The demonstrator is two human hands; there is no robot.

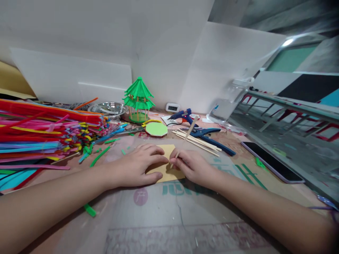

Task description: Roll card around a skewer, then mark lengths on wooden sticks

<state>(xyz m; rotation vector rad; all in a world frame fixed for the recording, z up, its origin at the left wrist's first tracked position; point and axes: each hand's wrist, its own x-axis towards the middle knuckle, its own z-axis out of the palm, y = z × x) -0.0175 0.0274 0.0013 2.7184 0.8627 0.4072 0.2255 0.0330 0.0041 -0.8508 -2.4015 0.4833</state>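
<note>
My left hand [139, 164] lies open on a yellow card [168, 173], its fingers apart. In my right hand [194, 166] a thin wooden stick [188, 133] is pinched like a pen, slanting up to the right. Its lower end is by the card, close to my left fingertips; whether it touches cannot be told. Just beyond the card lie several loose wooden sticks [197, 141] and blue-handled cutters [212, 135]. A light green many-sided piece [156, 129] sits behind my left hand, next to yellow-handled pliers [148, 122].
Bundles of colourful pipe cleaners [39, 130] crowd the left. At the back stand a green two-tiered pavilion model [139, 97], a metal bowl [112, 108], a small clock [172, 107], a blue glue gun [182, 115] and a clear plastic jug [227, 100]. A phone [271, 160] lies at right.
</note>
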